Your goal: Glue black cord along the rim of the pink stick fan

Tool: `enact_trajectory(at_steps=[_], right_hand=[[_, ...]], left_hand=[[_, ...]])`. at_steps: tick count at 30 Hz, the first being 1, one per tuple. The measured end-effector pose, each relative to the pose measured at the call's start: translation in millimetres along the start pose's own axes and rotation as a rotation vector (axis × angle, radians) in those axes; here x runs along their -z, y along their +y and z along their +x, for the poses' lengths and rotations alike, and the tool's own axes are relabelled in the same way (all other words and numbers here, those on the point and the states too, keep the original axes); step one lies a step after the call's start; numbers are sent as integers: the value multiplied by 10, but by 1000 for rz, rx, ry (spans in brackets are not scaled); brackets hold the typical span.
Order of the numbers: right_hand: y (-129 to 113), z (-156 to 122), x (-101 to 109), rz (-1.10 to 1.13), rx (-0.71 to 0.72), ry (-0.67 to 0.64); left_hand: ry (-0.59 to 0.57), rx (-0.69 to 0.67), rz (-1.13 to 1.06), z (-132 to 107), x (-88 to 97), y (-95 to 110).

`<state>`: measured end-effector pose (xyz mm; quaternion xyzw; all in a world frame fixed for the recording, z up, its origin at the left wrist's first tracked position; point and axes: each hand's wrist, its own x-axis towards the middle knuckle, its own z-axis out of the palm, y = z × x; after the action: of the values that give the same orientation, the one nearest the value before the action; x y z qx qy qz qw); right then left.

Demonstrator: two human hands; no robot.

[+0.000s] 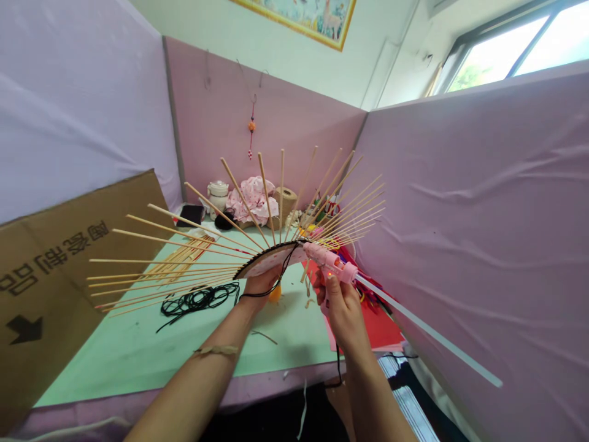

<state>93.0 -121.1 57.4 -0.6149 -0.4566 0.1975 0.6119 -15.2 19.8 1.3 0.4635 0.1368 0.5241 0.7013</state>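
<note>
My left hand [263, 283] supports a round disc [271, 261] from below, its fingers mostly hidden behind it. Thin wooden sticks [242, 195] fan outward from the disc's dark edge, and a black cord [286, 265] runs along that edge and hangs down. My right hand [343, 307] is wrapped round the handle of a pink hot glue gun [329, 261], whose small orange light is lit. The gun's nozzle is at the right part of the disc's rim; whether it touches cannot be told. A long whitish glue stick [432, 331] sticks out of the gun's back.
On the green tabletop [138, 350] lie coiled black cord [197, 302], loose wooden sticks [184, 255] and red sheets [380, 325]. Behind stand a white jar [218, 195], pink cloth [253, 199] and a twine roll [286, 199]. Cardboard [69, 276] leans left; a pink partition [473, 202] rises right.
</note>
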Motion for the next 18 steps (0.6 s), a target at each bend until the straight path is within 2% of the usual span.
enact_trajectory(at_steps=[18], right_hand=[[-13, -15, 7, 3, 27, 7]], left_hand=[[-25, -30, 17, 23, 51, -59]])
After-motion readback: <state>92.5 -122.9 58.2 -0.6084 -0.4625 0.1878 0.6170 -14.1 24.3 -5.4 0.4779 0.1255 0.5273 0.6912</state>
